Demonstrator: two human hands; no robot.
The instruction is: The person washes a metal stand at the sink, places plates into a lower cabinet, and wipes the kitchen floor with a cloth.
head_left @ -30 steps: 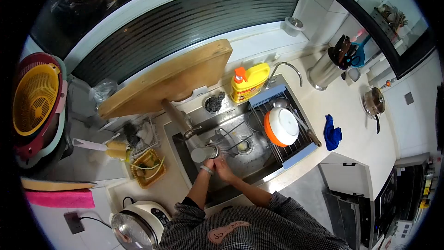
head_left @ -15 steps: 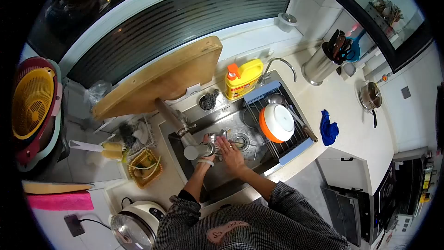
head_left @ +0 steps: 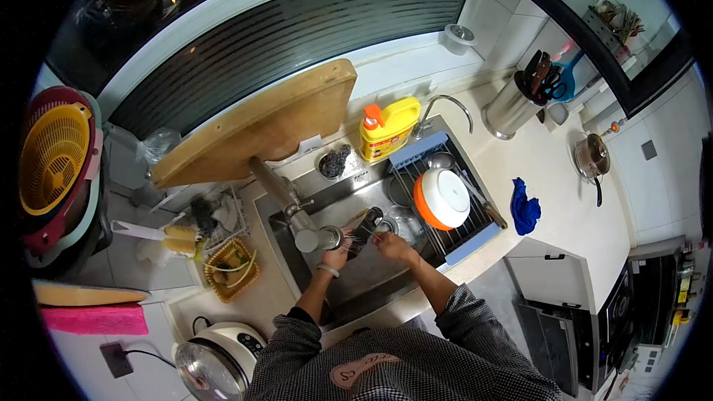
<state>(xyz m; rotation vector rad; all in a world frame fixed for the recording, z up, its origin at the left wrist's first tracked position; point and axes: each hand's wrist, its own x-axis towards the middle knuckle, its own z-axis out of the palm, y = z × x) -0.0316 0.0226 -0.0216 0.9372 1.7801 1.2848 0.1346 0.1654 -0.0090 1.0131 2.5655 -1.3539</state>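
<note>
Below the tap [head_left: 308, 238], in the sink [head_left: 371, 286], my left hand [head_left: 338, 256] is closed on a dark elongated object [head_left: 365, 229] with a rounded black end and a shiny part; its kind is unclear. Water streams from the tap head over it. My right hand [head_left: 395, 246] is just right of the object, fingers pinched together near its side. Something thin seems to show at those fingertips, too small to name.
Across the sink's right side lies a drying rack [head_left: 464, 241] with an orange-and-white bowl [head_left: 443, 199] and a ladle [head_left: 440, 160]. Behind stand a yellow bottle [head_left: 388, 132] and a wooden board [head_left: 260, 126]. A blue cloth [head_left: 526, 208] and a basket [head_left: 232, 271] flank the sink.
My right hand has gone from flat, outstretched fingers to a pinch and moved slightly right. The dark object now shows more clearly, pointing up and right from my left hand.
</note>
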